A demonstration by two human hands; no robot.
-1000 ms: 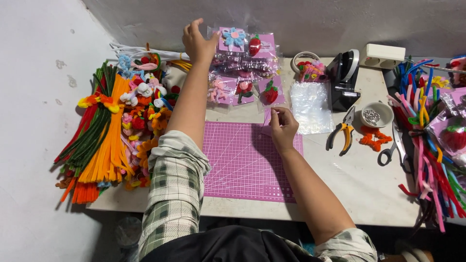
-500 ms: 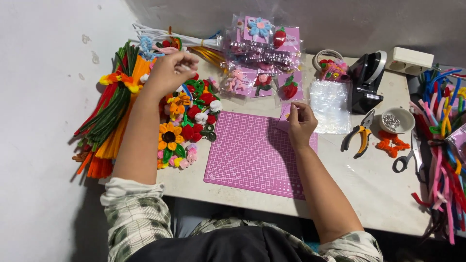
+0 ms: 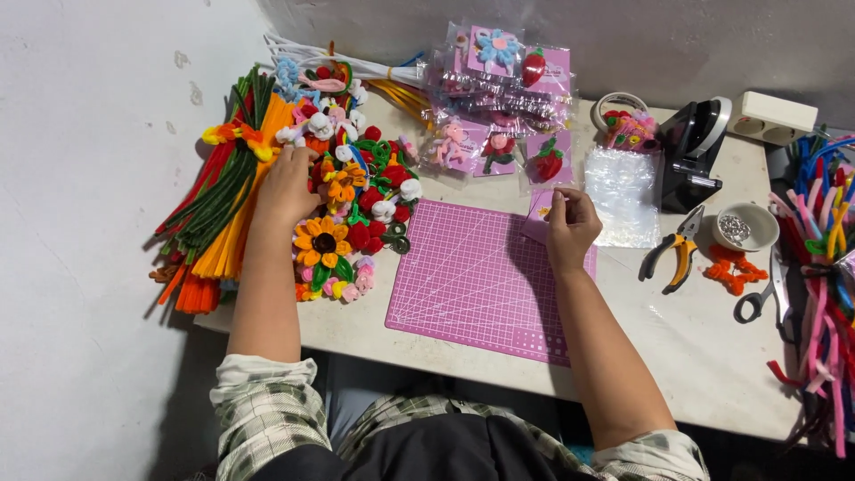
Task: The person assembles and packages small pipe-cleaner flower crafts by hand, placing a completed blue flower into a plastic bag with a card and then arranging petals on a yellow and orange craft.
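Note:
My left hand (image 3: 285,183) lies palm down on a heap of pipe-cleaner flowers (image 3: 361,200) at the table's left, just above a yellow sunflower (image 3: 322,240). Its fingers are buried among the flowers, so a grip cannot be made out. My right hand (image 3: 570,223) pinches a small pink card (image 3: 540,207) at the far edge of the pink cutting mat (image 3: 472,285). Bagged flowers on pink cards (image 3: 499,85) lie just beyond it.
A bundle of orange, green and red pipe cleaners (image 3: 223,209) lies at the far left. Right of the mat are clear bags (image 3: 623,191), a black tape dispenser (image 3: 699,147), pliers (image 3: 672,254), a small bowl (image 3: 746,227), scissors (image 3: 766,289) and more pipe cleaners (image 3: 824,267).
My left hand came back from the bagged flowers at the rear and dropped onto the loose flower heap on the left. My right hand kept its pinch on the card.

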